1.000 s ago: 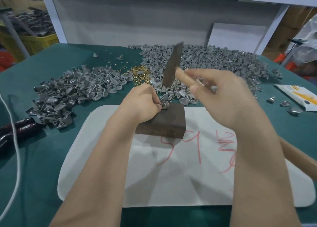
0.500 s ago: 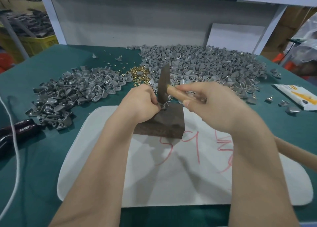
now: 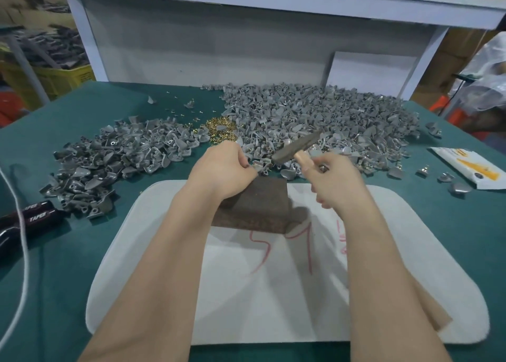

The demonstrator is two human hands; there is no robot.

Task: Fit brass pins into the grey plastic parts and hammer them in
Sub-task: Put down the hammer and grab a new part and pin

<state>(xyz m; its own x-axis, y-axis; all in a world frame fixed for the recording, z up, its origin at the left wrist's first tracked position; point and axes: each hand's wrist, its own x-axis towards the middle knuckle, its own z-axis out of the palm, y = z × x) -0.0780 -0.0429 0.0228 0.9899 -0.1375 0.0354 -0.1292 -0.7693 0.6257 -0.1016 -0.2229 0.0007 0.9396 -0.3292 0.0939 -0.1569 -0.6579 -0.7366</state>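
My left hand (image 3: 223,171) pinches a small grey plastic part (image 3: 262,167) at the far edge of a dark brown block (image 3: 260,205). My right hand (image 3: 335,182) grips the wooden handle of a hammer (image 3: 297,148), whose dark head lies tilted just right of that part, above the block's far corner. A little heap of brass pins (image 3: 220,127) lies behind my left hand. Grey plastic parts fill a big pile (image 3: 323,120) at the back right and a smaller pile (image 3: 117,159) at the left.
The block sits on a white mat (image 3: 273,293) with red writing, on a green table (image 3: 54,265). A black tool marked TAPER (image 3: 30,219) and a white cord (image 3: 22,238) lie at the left. A white and yellow packet (image 3: 471,167) and loose grey parts lie at the right.
The hammer came down from its raised position onto the part on the block, then swung off to the right and tilted. My left hand stayed at the block's edge.
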